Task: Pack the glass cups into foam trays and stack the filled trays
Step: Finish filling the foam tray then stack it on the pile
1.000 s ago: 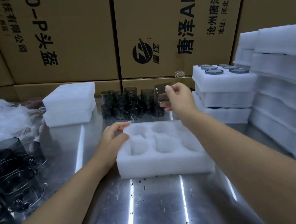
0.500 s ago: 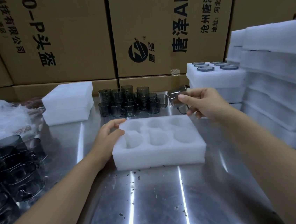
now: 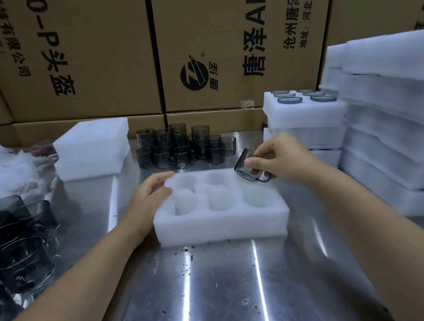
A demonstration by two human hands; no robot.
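Note:
A white foam tray (image 3: 220,224) with several round pockets, all bare, lies on the metal table in front of me. My left hand (image 3: 148,195) rests on its far left corner, fingers relaxed. My right hand (image 3: 281,157) pinches a smoky grey glass cup (image 3: 244,166), tilted on its side, just above the tray's far right pocket. A cluster of the same grey cups (image 3: 183,146) stands behind the tray. To the right a stack of foam trays (image 3: 306,124) has cups seated in its top tray.
More grey cups (image 3: 12,233) crowd the table's left edge, with white wrapping material (image 3: 0,169) behind them. A plain foam stack (image 3: 92,149) sits at back left, a tall foam stack (image 3: 397,120) at right. Cardboard boxes (image 3: 219,42) wall off the back. Dark specks dot the table front.
My right hand lifted a cup from the cluster, swung it right, then brought it down and left to the tray's far right pocket. My left hand stayed on the tray corner.

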